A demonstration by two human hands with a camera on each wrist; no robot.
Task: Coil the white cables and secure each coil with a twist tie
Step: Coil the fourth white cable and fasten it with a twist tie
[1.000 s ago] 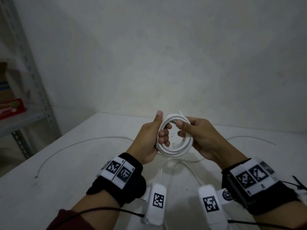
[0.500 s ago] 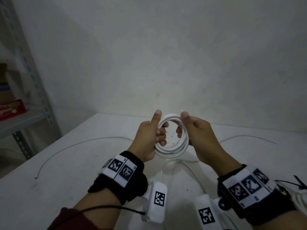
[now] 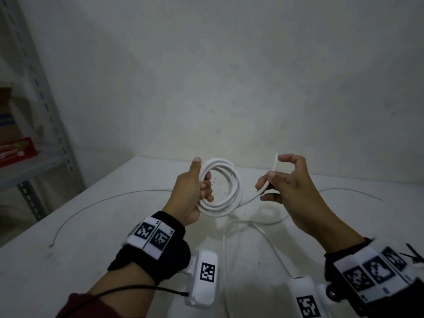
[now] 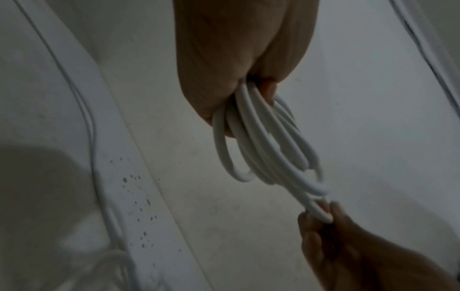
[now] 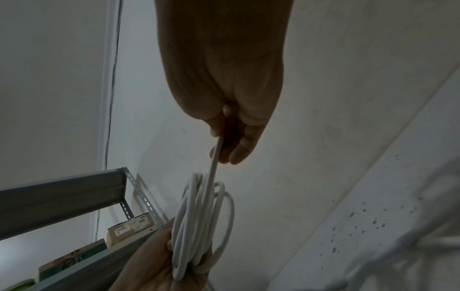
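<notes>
Above the table, my left hand grips the left side of a white cable coil, thumb up and fingers curled through the loops. My right hand is a little to the right of the coil and pinches the cable's free end, whose tip points upward. In the left wrist view the coil hangs from my left hand's fingers, with my right hand below it. The right wrist view shows the free end running down to the coil.
Another white cable lies loose on the white table under my hands. A thin grey wire arcs across the left of the table and a second one lies at the right. A metal shelf with boxes stands at the left.
My right hand has left the coil and moved right, drawing the cable's free end out with it. My left hand still holds the coil, now alone.
</notes>
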